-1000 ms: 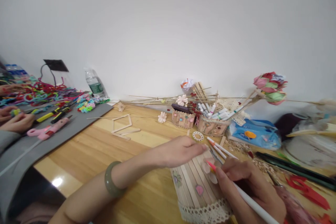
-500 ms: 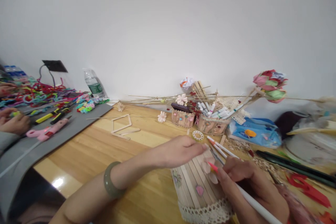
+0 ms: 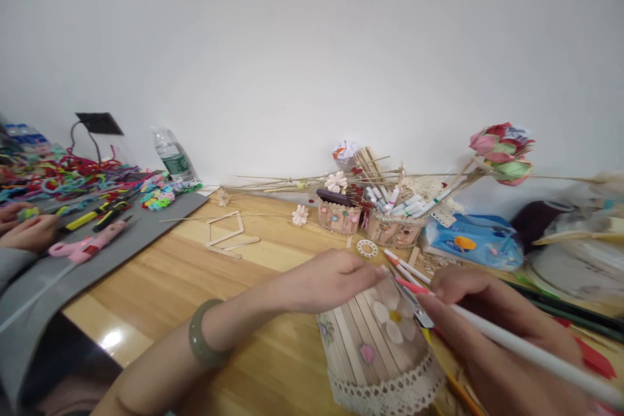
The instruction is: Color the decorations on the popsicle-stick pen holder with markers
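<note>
A fan-shaped piece of wooden sticks (image 3: 358,331) lies on the table, with a lace strip (image 3: 390,390) along its near edge. On it are a white flower with a yellow centre (image 3: 394,317) and a small pink shape (image 3: 366,354). My left hand (image 3: 336,279) presses its closed fingers on the piece's far end. A white marker with a pink tip (image 3: 507,338) is pinched in my right hand (image 3: 502,331), its tip near my left fingertips. Metal scissors (image 3: 418,309) lie partly hidden beside the piece.
Behind are two stick baskets (image 3: 338,218) (image 3: 394,232), a blue wipes pack (image 3: 470,244) and a paper flower (image 3: 504,153). At left, a grey mat (image 3: 141,234) holds a pink glue gun (image 3: 90,242) and yarn; another person's hands (image 3: 32,231) work there.
My right hand has moved right and up with the marker, off the white flower, which now shows whole. My left hand has stayed on the piece.
</note>
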### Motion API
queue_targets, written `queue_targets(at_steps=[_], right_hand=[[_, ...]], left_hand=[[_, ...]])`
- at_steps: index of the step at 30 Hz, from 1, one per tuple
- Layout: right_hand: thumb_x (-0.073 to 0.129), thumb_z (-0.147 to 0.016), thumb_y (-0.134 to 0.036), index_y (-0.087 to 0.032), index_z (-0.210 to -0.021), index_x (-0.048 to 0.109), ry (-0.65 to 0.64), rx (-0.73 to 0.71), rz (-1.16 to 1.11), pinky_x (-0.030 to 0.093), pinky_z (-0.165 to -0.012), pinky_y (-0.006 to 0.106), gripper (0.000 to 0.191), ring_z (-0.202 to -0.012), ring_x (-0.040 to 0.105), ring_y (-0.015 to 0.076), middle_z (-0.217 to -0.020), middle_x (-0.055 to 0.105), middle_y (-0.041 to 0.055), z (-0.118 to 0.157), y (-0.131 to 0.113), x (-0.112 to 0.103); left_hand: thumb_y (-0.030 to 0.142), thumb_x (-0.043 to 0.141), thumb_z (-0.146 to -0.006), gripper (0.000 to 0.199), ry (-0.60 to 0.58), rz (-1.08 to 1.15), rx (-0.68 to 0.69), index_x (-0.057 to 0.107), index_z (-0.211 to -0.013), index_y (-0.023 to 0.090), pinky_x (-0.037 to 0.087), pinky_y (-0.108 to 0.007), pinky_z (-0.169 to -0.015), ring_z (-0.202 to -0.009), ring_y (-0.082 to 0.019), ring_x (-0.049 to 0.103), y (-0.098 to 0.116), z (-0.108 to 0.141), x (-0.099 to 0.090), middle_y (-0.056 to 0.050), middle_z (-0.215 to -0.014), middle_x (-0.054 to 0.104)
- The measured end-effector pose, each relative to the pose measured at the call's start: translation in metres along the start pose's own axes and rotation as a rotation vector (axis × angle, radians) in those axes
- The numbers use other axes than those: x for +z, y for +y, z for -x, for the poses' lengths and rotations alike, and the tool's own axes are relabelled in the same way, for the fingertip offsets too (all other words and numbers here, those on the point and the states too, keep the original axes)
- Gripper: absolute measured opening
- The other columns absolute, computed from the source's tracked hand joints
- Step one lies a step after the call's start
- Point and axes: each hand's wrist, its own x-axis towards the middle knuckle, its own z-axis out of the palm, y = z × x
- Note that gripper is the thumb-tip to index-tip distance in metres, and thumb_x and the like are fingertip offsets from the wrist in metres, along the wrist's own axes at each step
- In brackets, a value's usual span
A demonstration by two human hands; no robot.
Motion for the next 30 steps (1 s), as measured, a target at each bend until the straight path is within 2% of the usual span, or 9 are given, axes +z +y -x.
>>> queue_targets(at_steps=[2, 4, 6, 9, 11, 18, 22, 25, 30], right_hand=[[0.069, -0.067, -0.041, -0.024, -0.059, 0.059, -0.019, 0.002, 0.016, 0.038, -0.034, 0.021, 0.021, -0.043, 0.049, 0.0129, -0.052, 0.055, -0.0016, -0.010, -0.004, -0.006], [0.063, -0.072, -0.045, -0.024, -0.053, 0.057, -0.059, -0.034, 0.011, 0.033, -0.029, 0.020, 0.029, -0.036, 0.041, 0.0106, -0.045, 0.048, -0.0026, -0.018, -0.009, -0.009], [0.060, -0.075, -0.044, -0.024, -0.051, 0.054, -0.116, -0.045, 0.041, 0.032, -0.029, 0.020, 0.032, -0.036, 0.038, 0.0097, -0.043, 0.044, -0.0036, -0.023, -0.013, -0.007], [0.061, -0.075, -0.039, -0.023, -0.053, 0.049, -0.248, -0.067, 0.130, 0.034, -0.033, 0.020, 0.030, -0.039, 0.042, 0.0105, -0.045, 0.046, -0.0039, -0.024, -0.018, 0.003], [0.059, -0.076, -0.036, -0.023, -0.055, 0.047, -0.290, -0.099, 0.164, 0.034, -0.033, 0.021, 0.027, -0.039, 0.043, 0.0108, -0.046, 0.048, -0.0043, -0.022, -0.018, 0.009], [0.054, -0.080, -0.028, -0.023, -0.057, 0.040, -0.256, -0.275, 0.288, 0.034, -0.034, 0.020, 0.028, -0.037, 0.043, 0.0092, -0.045, 0.047, -0.0063, -0.011, -0.010, 0.013], [0.052, -0.082, -0.028, -0.023, -0.056, 0.041, -0.341, -0.293, 0.330, 0.036, -0.035, 0.020, 0.029, -0.038, 0.045, 0.0093, -0.045, 0.048, -0.0060, -0.013, -0.010, 0.013], [0.052, -0.082, -0.029, -0.022, -0.054, 0.040, -0.335, -0.310, 0.326, 0.035, -0.034, 0.020, 0.031, -0.036, 0.045, 0.0089, -0.043, 0.047, -0.0059, -0.014, -0.007, 0.018], [0.054, -0.080, -0.026, -0.022, -0.054, 0.039, -0.322, -0.323, 0.319, 0.034, -0.033, 0.018, 0.031, -0.034, 0.045, 0.0077, -0.041, 0.047, -0.0070, -0.015, -0.002, 0.025]], left_hand=[[0.045, 0.032, -0.088, 0.043, -0.024, -0.004, 0.021, 0.041, -0.058, 0.016, 0.026, -0.021, -0.046, -0.052, -0.008, 0.033, -0.001, 0.001, -0.003, 0.004, -0.055, 0.031], [0.047, 0.033, -0.087, 0.043, -0.053, 0.005, 0.025, 0.039, -0.057, 0.017, 0.024, -0.021, -0.044, -0.049, -0.008, 0.031, -0.004, 0.001, -0.006, 0.005, -0.054, 0.029], [0.049, 0.034, -0.086, 0.044, -0.085, 0.008, 0.007, 0.039, -0.057, 0.017, 0.024, -0.021, -0.042, -0.047, -0.008, 0.031, -0.007, 0.000, -0.009, 0.005, -0.054, 0.030], [0.047, 0.037, -0.084, 0.041, -0.135, -0.004, -0.002, 0.040, -0.057, 0.017, 0.027, -0.021, -0.043, -0.047, -0.008, 0.033, -0.011, -0.003, -0.011, 0.004, -0.054, 0.034], [0.045, 0.038, -0.084, 0.039, -0.159, -0.030, 0.004, 0.039, -0.057, 0.017, 0.028, -0.021, -0.043, -0.047, -0.008, 0.033, -0.012, -0.004, -0.011, 0.004, -0.054, 0.034], [0.041, 0.037, -0.084, 0.039, -0.166, -0.110, -0.048, 0.036, -0.052, 0.017, 0.026, -0.021, -0.041, -0.045, -0.007, 0.032, -0.009, -0.006, -0.011, 0.004, -0.052, 0.033], [0.036, 0.038, -0.083, 0.036, -0.206, -0.119, 0.004, 0.040, -0.053, 0.017, 0.027, -0.020, -0.043, -0.047, -0.008, 0.033, -0.011, -0.007, -0.010, 0.004, -0.052, 0.034], [0.026, 0.038, -0.083, 0.031, -0.220, -0.082, 0.082, 0.040, -0.053, 0.016, 0.029, -0.019, -0.045, -0.047, -0.007, 0.033, -0.013, -0.008, -0.009, 0.005, -0.053, 0.036], [0.023, 0.041, -0.082, 0.030, -0.200, -0.117, 0.015, 0.045, -0.053, 0.015, 0.030, -0.019, -0.046, -0.050, -0.008, 0.038, -0.010, -0.008, -0.008, 0.004, -0.053, 0.039]])
